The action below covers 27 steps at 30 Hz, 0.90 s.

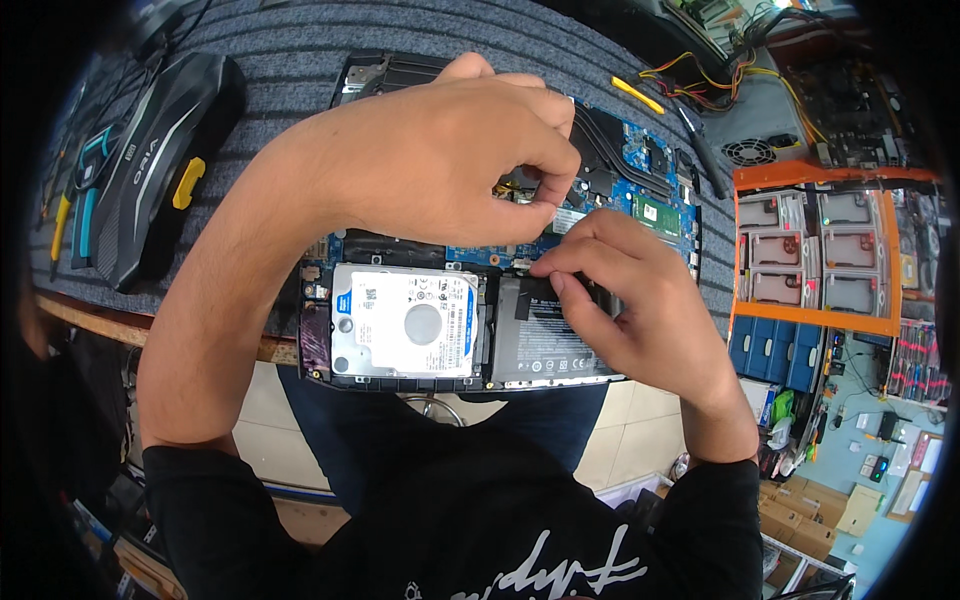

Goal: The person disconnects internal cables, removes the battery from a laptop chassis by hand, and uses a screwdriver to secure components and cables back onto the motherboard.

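An opened laptop base (308,375) lies on the bench with its blue circuit board (628,182) exposed. My left hand (455,150) reaches across the board, fingers curled and thumb against forefinger. Whatever may be in that pinch is hidden. My right hand (640,295) is over the black battery (540,340), its thumb and forefinger closed together at the battery's upper edge, beside a small white connector (521,265). Anything between those fingertips is too small to make out. Left of the battery sits a silver hard drive (400,325). A green memory module (655,214) shows beyond my right hand.
A ridged grey mat (290,70) covers the bench. At left lie a black tool case (165,165) with a yellow latch and blue-handled pliers (90,170). A yellow pry tool (637,95), a screwdriver (705,150) and a power supply (750,152) lie at far right.
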### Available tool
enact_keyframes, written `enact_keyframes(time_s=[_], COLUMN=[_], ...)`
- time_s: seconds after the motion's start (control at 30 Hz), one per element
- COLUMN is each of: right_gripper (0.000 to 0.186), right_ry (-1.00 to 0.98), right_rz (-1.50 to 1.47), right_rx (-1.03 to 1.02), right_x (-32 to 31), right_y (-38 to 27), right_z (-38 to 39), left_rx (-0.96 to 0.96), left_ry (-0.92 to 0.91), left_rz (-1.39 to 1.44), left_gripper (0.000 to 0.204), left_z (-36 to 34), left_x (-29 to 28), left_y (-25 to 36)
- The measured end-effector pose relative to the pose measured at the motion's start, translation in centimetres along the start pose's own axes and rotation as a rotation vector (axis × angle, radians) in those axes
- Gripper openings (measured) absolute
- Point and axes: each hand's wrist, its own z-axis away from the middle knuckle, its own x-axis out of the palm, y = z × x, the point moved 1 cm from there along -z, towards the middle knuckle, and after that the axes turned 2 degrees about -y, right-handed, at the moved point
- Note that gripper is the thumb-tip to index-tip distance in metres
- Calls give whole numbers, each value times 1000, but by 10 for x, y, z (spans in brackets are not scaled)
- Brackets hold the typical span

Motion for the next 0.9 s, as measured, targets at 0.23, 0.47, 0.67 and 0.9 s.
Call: enact_keyframes(time_s=[0.23, 0.47, 0.67, 0.9], right_gripper=[15, 20, 25, 28], right_ry=[96, 114, 98, 50], right_rz=[20, -54, -121, -128], right_rx=[10, -12, -43, -31], right_x=[5, 9, 9, 8], right_y=[1, 12, 20, 20], right_z=[11, 14, 16, 16], left_rx=[-112, -397, -479, -534], left_ry=[-141, -82, -91, -131], left_rz=[-3, -157, -270, -273], left_gripper=[27, 71, 87, 89], left_z=[19, 49, 51, 47], left_x=[-6, 19, 35, 41], left_y=[28, 94, 98, 101])
